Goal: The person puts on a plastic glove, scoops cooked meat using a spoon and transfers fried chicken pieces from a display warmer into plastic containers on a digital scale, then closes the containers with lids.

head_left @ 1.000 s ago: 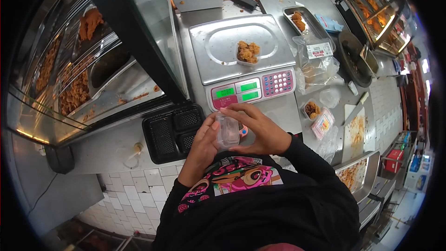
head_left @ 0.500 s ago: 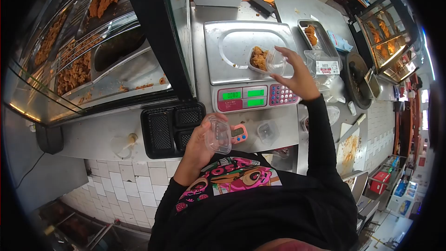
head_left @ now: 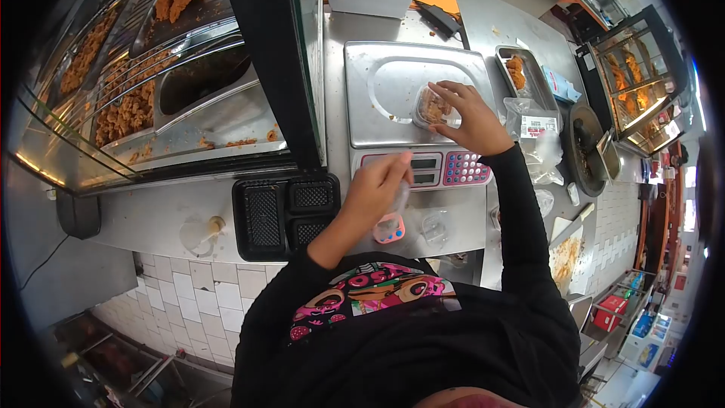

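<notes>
My right hand [head_left: 474, 122] grips the clear lid of a small plastic tub [head_left: 420, 118] holding golden fried chicken pieces [head_left: 433, 106]. The tub rests on the steel platform of a scale [head_left: 377, 94], and the lid lies over its top. Before the scale's display, my left hand [head_left: 375, 190] is closed on an empty clear plastic container [head_left: 399, 198], largely hidden behind the fingers. Just below that container sits a pink timer [head_left: 390, 230]. Another clear plastic piece [head_left: 436, 227] lies to the timer's right on the counter.
A black compartment tray [head_left: 260, 219] lies on the left, below a glass cabinet of fried chicken [head_left: 124, 109]. Right of the scale are a metal tray [head_left: 535, 79] and a plastic bag [head_left: 540, 147]. A knife [head_left: 575, 221] lies by a cutting board [head_left: 566, 253].
The lid in my right hand has come down from a tilt onto the tub. My left hand has moved up and right with its container, now covering part of the scale's display.
</notes>
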Motion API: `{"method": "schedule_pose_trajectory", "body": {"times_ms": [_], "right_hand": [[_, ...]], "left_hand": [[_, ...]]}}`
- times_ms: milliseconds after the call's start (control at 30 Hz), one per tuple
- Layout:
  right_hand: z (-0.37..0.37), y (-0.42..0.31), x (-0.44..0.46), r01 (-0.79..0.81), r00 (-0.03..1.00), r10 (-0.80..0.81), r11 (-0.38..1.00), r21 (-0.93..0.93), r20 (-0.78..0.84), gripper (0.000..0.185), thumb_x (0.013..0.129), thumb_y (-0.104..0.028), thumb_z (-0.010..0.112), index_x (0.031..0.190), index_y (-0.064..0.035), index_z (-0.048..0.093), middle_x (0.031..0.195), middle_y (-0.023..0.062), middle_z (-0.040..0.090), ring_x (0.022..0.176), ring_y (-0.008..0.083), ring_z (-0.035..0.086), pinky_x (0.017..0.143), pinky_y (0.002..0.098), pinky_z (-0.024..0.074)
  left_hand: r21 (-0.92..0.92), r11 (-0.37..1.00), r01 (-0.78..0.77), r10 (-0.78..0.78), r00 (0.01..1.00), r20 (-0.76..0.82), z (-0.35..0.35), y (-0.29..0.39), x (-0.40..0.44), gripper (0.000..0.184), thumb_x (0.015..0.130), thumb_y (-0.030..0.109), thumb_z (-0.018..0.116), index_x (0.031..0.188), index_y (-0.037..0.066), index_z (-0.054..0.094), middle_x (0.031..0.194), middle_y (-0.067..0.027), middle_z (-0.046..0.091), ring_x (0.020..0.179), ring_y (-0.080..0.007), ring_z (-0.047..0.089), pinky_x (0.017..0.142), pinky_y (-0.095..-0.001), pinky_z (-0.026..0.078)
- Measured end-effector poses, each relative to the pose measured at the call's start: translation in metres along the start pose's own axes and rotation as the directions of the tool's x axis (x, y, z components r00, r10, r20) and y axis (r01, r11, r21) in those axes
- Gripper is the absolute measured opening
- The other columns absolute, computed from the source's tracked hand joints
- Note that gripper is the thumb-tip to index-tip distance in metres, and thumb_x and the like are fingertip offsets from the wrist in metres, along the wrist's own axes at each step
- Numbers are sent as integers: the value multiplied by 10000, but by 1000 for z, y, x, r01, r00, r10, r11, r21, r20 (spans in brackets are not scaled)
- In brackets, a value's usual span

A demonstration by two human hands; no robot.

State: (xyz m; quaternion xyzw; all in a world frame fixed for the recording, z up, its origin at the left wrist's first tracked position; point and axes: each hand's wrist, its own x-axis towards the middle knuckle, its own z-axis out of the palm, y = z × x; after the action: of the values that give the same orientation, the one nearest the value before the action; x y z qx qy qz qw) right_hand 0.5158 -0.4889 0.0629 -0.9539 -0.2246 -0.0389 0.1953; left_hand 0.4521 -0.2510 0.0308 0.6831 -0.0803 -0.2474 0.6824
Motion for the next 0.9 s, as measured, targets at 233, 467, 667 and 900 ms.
{"method": "schedule_pose_trajectory", "body": {"times_ms": [233, 467, 667, 900], "right_hand": [[-1, 3, 2, -2, 999, 0, 1000, 31, 44, 690, 741, -223, 765, 1358, -122, 474, 1291, 134, 502, 1182, 338, 471, 1003, 397, 408], [4, -6, -2, -5, 999, 4, 1000, 19, 49, 724, 719, -169, 769, 1372, -129, 460, 1332, 109, 483, 1200, 328, 461, 991, 398, 421], [9, -15, -6, -43, 999, 44, 999, 11, -31, 726, 719, -161, 759, 1375, -122, 451, 1325, 102, 484, 1181, 325, 465, 983, 396, 429], [9, -4, -5, -9, 1000, 9, 1000, 8, 3, 676, 744, -206, 746, 1347, -78, 467, 1310, 113, 496, 1174, 316, 467, 989, 389, 425]], "left_hand": [[616, 693, -374, 584, 792, -177, 14, -4, 63, 351, 926, 271, 545, 1223, 86, 551, 1265, -88, 560, 891, -328, 654, 774, -385, 525], [784, 578, -229, 415, 909, -41, 16, -1, 78, 529, 896, 310, 585, 1368, 119, 442, 1400, -14, 468, 840, -273, 679, 661, -370, 570], [823, 521, -225, 438, 898, -32, 14, -3, 72, 573, 881, 371, 587, 1373, 119, 438, 1393, -3, 474, 804, -240, 687, 618, -333, 574], [873, 432, -226, 462, 887, 2, 14, -8, 76, 568, 895, 395, 560, 1371, 109, 437, 1365, -11, 499, 736, -225, 688, 573, -322, 565]]}}
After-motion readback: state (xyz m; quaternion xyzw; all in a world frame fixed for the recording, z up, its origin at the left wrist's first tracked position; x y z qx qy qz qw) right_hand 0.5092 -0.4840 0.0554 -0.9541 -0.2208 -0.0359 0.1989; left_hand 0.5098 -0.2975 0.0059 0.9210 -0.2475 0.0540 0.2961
